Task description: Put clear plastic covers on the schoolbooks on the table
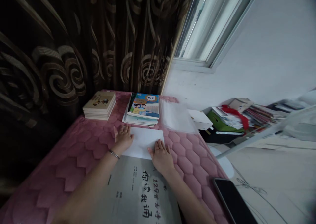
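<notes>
While a dark curtain [74, 46] with swirl patterns hangs along the far left and a window [209, 26] lets in daylight at the far right, a person works at a table under a pink quilted cover [81, 151]. A large grey book [138, 191] with Chinese lettering lies nearest, between the forearms. Just beyond it is a white sheet [144, 141], whose near edge meets the book's far edge. A clear plastic sleeve [176, 117] lies farther off to the right. To its left is a stack of colourful textbooks [144, 109], and farther left a second stack of tan books [100, 104]. A dark phone [232, 201] rests face up at the near right edge of the table. The left hand [122, 139] lies flat on the sheet's left edge with its fingers released and slightly spread. The right hand [161, 157] presses palm down on the sheet's near right corner, fingers also loose and gripping nothing. A thin bracelet [114, 154] circles the left wrist.
</notes>
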### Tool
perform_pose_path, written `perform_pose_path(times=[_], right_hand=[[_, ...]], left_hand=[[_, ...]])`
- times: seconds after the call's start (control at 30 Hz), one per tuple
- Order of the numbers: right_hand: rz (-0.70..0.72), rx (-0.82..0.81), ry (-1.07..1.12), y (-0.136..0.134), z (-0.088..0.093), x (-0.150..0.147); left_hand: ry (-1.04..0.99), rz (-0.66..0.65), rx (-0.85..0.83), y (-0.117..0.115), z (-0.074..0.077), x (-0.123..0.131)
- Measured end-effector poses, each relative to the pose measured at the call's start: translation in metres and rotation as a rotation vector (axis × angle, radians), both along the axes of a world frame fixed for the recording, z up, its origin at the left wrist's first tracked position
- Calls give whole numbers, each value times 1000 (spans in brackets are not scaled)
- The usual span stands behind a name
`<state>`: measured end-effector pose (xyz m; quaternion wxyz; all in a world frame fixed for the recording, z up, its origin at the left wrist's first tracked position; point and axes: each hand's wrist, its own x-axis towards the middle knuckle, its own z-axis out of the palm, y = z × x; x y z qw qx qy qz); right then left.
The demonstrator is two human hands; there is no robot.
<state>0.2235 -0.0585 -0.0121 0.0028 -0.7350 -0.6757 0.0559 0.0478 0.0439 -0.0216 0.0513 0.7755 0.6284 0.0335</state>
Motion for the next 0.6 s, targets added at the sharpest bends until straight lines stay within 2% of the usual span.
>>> perform_pose_path(times=[0.1, 0.2, 0.33, 0.4, 0.5, 0.6], right_hand=[[-15, -33, -6, 5, 4, -4], [8, -38, 42, 21, 11, -20], [230, -11, 231, 56, 17, -56], [278, -51, 285, 70, 16, -69], [200, -88, 265, 82, 10, -70], [68, -78, 183, 82, 3, -49]], left_hand=[[23, 15, 6, 0, 0, -13], [40, 13, 44, -1, 1, -12], [85, 20, 1, -3, 5, -7], [103, 25, -23, -4, 7, -7], [92, 30, -22, -3, 7, -8], [71, 35, -15, -1, 5, -8]])
